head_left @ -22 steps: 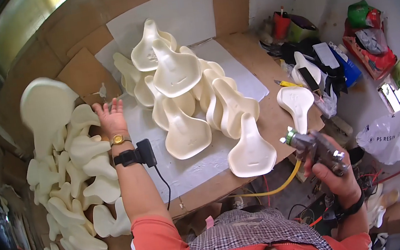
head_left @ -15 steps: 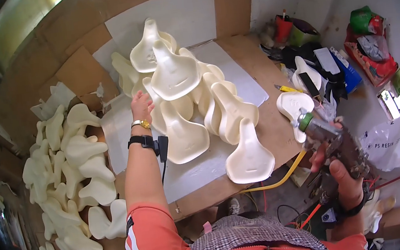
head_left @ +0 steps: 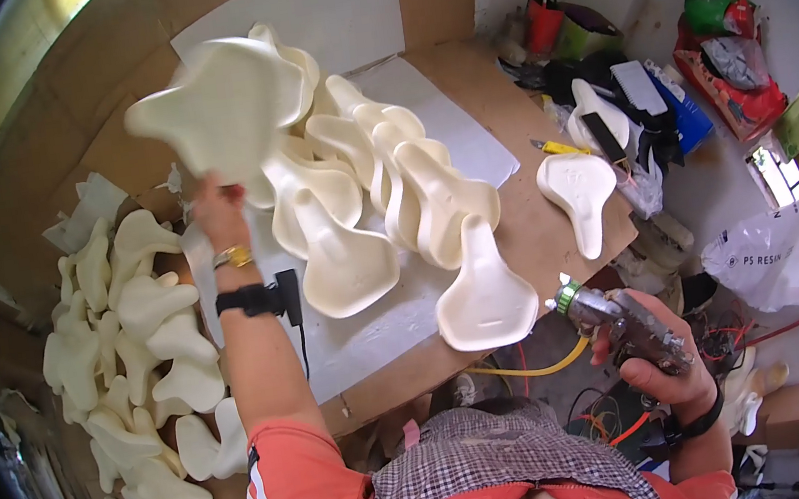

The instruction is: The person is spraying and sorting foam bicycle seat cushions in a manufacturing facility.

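Note:
Raised over the back left of the bench, a cream bicycle saddle [head_left: 212,113] is blurred by motion. My left hand [head_left: 219,213] is closed on its lower end. Beneath and to the right, a pile of similar cream saddles [head_left: 349,261] lies hollow side up on white sheets. My right hand [head_left: 672,340] is wrapped round a dirty metal spray gun [head_left: 626,323] with a green nozzle ring. The gun is held beyond the bench's front edge, right of the nearest saddle [head_left: 486,294], its nozzle pointing up and left.
Many more saddles [head_left: 160,311] are heaped on the left. One saddle [head_left: 577,188] lies apart on the right, beside a yellow cutter [head_left: 558,147]. Bags, a notepad [head_left: 639,89] and a red cup [head_left: 545,28] crowd the back right. A yellow hose [head_left: 551,365] hangs below the bench edge.
My left hand, empty before, has taken a saddle from the pile and lifted it to the left. The spray gun has moved down and left, and its nozzle has turned.

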The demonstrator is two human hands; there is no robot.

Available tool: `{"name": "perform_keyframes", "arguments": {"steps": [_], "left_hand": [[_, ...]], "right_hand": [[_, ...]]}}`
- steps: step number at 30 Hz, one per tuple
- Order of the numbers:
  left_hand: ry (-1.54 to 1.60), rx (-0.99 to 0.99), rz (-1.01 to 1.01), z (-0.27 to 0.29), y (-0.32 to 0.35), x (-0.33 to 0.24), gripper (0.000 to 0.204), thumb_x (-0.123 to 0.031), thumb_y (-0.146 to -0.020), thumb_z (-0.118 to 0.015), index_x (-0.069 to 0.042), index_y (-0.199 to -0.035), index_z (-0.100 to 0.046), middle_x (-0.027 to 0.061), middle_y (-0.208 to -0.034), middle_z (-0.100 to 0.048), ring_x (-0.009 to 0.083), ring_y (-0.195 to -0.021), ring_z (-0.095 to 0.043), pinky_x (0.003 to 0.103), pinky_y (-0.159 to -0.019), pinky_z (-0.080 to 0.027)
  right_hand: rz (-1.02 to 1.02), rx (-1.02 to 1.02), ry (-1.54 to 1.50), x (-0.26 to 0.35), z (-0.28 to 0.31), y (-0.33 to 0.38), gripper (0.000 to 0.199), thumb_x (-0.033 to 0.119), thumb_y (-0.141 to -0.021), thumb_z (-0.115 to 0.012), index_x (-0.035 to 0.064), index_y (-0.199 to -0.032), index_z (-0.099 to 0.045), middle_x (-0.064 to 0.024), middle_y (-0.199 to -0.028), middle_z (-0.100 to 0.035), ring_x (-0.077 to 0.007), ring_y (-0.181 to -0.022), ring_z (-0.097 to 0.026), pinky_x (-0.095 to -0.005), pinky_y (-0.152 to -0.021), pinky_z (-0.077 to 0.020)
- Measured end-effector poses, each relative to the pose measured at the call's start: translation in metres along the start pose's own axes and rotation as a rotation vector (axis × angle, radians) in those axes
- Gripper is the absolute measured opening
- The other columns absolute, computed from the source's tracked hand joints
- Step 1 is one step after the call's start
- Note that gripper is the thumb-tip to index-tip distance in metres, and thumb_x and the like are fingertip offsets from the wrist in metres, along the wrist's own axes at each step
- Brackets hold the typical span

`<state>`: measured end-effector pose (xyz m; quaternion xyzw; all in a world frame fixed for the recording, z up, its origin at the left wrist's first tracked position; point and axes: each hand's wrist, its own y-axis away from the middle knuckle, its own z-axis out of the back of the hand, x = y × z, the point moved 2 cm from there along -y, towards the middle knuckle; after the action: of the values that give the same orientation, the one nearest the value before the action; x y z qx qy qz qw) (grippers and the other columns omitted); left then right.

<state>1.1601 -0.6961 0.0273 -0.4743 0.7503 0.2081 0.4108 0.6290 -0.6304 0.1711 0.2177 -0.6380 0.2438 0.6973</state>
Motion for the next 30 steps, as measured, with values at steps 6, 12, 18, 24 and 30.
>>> {"name": "perform_keyframes", "arguments": {"steps": [6, 12, 18, 24, 30], "left_hand": [[0.057, -0.142, 0.120, 0.169, 0.045, -0.032, 0.042, -0.031, -0.086, -0.056, -0.006, -0.118, -0.043, 0.0083, -0.109, -0.049, 0.0274, -0.096, -0.050, 0.038, -0.081, -0.044], [-0.461, 0.039, 0.591, 0.159, 0.143, 0.085, 0.057, -0.019, -0.080, -0.061, -0.010, -0.130, -0.037, 0.0068, -0.111, -0.051, 0.0210, -0.090, -0.052, 0.036, -0.073, -0.046], [-0.666, 0.105, 0.564, 0.129, 0.160, 0.103, 0.044, -0.013, -0.077, -0.060, -0.011, -0.119, -0.046, 0.0047, -0.101, -0.056, 0.0155, -0.084, -0.057, 0.030, -0.055, -0.049], [-0.882, 0.100, 0.279, 0.135, 0.164, 0.100, 0.038, -0.009, -0.074, -0.059, -0.008, -0.111, -0.052, 0.0108, -0.099, -0.055, 0.0234, -0.088, -0.056, 0.036, -0.068, -0.049], [-1.038, 0.083, -0.066, 0.121, 0.178, 0.070, 0.041, -0.008, -0.073, -0.060, -0.006, -0.113, -0.052, 0.0146, -0.097, -0.053, 0.0312, -0.093, -0.053, 0.038, -0.082, -0.044]], "right_hand": [[-0.195, 0.285, 0.212, -0.020, -0.009, 0.010, 0.059, 0.013, -0.078, -0.066, 0.0004, -0.128, -0.038, -0.0080, -0.090, -0.060, -0.0140, -0.080, -0.058, -0.0277, -0.073, -0.0471], [-0.051, -0.053, -0.142, -0.004, -0.032, 0.013, 0.062, 0.014, -0.078, -0.066, -0.0024, -0.130, -0.035, -0.0114, -0.095, -0.057, -0.0150, -0.078, -0.057, -0.0300, -0.069, -0.0504], [-0.152, 0.019, -0.017, -0.007, -0.034, 0.038, 0.062, 0.014, -0.077, -0.067, -0.0005, -0.129, -0.037, -0.0098, -0.092, -0.058, -0.0152, -0.078, -0.058, -0.0296, -0.071, -0.0495], [-0.031, 0.048, -0.074, -0.005, -0.039, 0.036, 0.067, 0.018, -0.075, -0.070, -0.0003, -0.129, -0.037, -0.0100, -0.091, -0.058, -0.0170, -0.078, -0.058, -0.0311, -0.071, -0.0493], [-0.065, -0.012, -0.125, 0.002, -0.034, 0.033, 0.067, 0.021, -0.073, -0.072, -0.0008, -0.128, -0.038, -0.0115, -0.093, -0.059, -0.0178, -0.077, -0.058, -0.0316, -0.070, -0.0490]]}}
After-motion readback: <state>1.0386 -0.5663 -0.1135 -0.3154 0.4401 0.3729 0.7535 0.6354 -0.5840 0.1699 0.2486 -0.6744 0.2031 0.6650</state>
